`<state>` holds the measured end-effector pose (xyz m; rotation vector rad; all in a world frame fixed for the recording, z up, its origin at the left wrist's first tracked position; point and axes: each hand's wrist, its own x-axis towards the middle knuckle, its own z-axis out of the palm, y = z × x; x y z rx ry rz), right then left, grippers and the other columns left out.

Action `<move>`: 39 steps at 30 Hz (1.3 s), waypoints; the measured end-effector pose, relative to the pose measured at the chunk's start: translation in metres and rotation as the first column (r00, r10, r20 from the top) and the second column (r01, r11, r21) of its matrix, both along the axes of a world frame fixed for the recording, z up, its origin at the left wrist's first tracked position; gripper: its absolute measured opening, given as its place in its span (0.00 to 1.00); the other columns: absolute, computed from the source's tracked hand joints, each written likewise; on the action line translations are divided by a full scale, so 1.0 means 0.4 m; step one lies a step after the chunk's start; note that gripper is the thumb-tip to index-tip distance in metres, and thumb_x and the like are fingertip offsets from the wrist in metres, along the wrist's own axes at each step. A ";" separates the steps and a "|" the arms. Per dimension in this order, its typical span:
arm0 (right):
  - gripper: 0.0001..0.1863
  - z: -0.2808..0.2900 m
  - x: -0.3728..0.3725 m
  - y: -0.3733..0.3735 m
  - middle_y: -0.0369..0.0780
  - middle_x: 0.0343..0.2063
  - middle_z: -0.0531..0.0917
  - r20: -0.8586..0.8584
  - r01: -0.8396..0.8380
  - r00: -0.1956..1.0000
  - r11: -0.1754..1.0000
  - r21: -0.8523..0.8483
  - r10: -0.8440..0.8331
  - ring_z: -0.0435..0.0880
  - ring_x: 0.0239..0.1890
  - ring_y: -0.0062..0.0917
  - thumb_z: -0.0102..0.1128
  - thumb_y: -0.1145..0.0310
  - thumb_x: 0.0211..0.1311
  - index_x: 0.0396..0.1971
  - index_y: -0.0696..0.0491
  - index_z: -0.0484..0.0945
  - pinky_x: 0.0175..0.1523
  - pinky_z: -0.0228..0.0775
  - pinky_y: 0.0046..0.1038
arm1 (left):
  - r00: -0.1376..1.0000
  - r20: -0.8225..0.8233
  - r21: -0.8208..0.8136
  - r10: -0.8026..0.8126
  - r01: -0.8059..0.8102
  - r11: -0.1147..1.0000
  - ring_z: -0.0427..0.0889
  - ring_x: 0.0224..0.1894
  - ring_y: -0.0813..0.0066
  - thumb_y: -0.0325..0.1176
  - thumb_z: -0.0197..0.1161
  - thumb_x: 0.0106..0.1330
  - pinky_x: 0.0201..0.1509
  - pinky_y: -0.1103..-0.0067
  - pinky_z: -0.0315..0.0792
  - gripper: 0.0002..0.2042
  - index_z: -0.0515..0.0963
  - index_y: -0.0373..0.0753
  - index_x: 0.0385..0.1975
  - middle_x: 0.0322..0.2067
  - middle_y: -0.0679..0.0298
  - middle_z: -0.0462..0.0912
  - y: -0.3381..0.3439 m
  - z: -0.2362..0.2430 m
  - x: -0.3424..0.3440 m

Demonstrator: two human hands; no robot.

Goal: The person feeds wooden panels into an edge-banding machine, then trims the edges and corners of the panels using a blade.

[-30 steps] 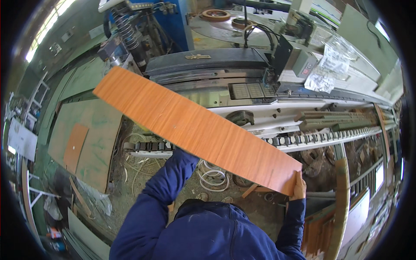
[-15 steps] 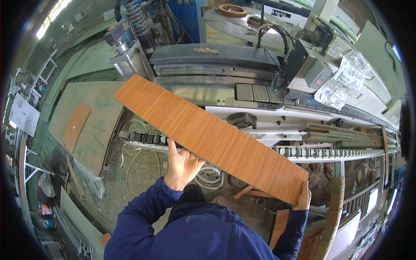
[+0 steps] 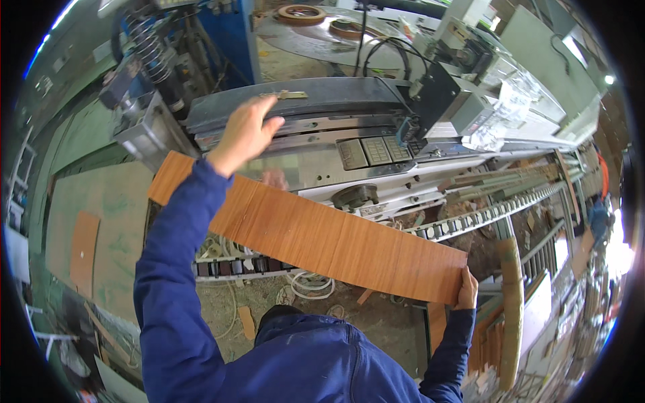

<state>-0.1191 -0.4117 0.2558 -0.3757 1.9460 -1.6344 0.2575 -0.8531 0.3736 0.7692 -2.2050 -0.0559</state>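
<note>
A long wood-grain board point(image 3: 336, 245) lies slantwise before me, its far left end higher in the view. My right hand point(image 3: 468, 290) is closed round the board's right end, fingers partly hidden. My left hand point(image 3: 245, 133) is off the board, stretched over it toward the machine's dark cover point(image 3: 342, 94). Its thumb and fingers are apart. Just by the fingertips, a small flat metal tool point(image 3: 289, 95) rests on that cover; whether they touch it I cannot tell. My left sleeve hides part of the board's left end.
Beyond the board runs a machine with a handwheel point(image 3: 356, 196) and a chain conveyor point(image 3: 470, 223). A greenish panel point(image 3: 111, 228) carries a small wood-grain piece point(image 3: 85, 254) at left. A cardboard-like post point(image 3: 510, 312) stands at right. Coiled hose point(image 3: 312, 285) lies on the floor.
My left hand has let go of the board's near edge and reached forward to the dark cover. The right hand keeps its hold. The view has shifted, and the board's slant has lessened.
</note>
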 end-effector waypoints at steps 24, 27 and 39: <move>0.27 0.269 0.290 -0.048 0.42 0.33 0.80 -0.889 -0.476 0.003 0.782 0.402 0.459 0.81 0.33 0.32 0.64 0.68 0.44 0.48 0.61 0.73 0.42 0.71 0.32 | 0.358 0.367 0.339 -0.859 0.808 0.482 0.79 0.24 0.65 0.33 0.57 0.59 0.26 0.72 0.71 0.05 0.71 0.40 0.28 0.19 0.63 0.75 0.602 -0.011 -0.336; 0.25 0.231 0.183 0.033 0.36 0.26 0.79 -0.808 -0.512 -0.010 0.691 0.510 0.589 0.78 0.25 0.26 0.61 0.72 0.41 0.45 0.61 0.74 0.32 0.67 0.29 | 0.388 0.311 0.423 -0.868 0.761 0.492 0.80 0.25 0.64 0.36 0.57 0.62 0.27 0.72 0.72 0.08 0.71 0.38 0.29 0.21 0.62 0.76 0.651 -0.027 -0.408; 0.13 0.080 -0.222 0.111 0.48 0.24 0.79 -0.622 -0.513 0.528 0.801 0.309 0.578 0.80 0.27 0.44 0.48 0.78 0.57 0.43 0.61 0.70 0.33 0.72 0.35 | 0.931 0.232 0.378 -0.282 0.180 0.908 0.78 0.32 0.50 0.51 0.52 0.66 0.32 0.64 0.70 0.23 0.70 0.33 0.24 0.32 0.49 0.78 0.606 -0.222 -0.674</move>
